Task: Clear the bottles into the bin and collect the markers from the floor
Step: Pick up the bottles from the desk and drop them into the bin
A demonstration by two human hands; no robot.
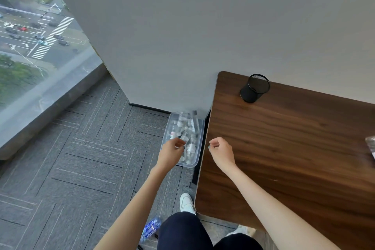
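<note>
The bottle-clearing step looks to be in hand and nearly done. The clear bin stands on the carpet against the wall, just beside the left edge of the desk, and it already holds a heap of small clear bottles. The left hand hangs directly over the near end of the bin, its fingers curled downward. Their tips lie close to one of the bottles, but I cannot tell whether they pinch it or hold nothing. The right hand hovers over the desk's left edge, its fingers loosely curled with thumb and forefinger near each other, and nothing shows in it. One blue-labelled bottle lies on the carpet near the person's feet, well apart from the bin, so I judge that the next move calls for bending down to it, gripping it round the body and carrying it to the bin. Beside that bottle, at the lower edge of the view, are small dark things that may be markers, though they are too small to be sure of. Collecting them would call for a narrow pinch low on the floor. The black mesh cup near the desk's far left corner seems a likely place for them.
</note>
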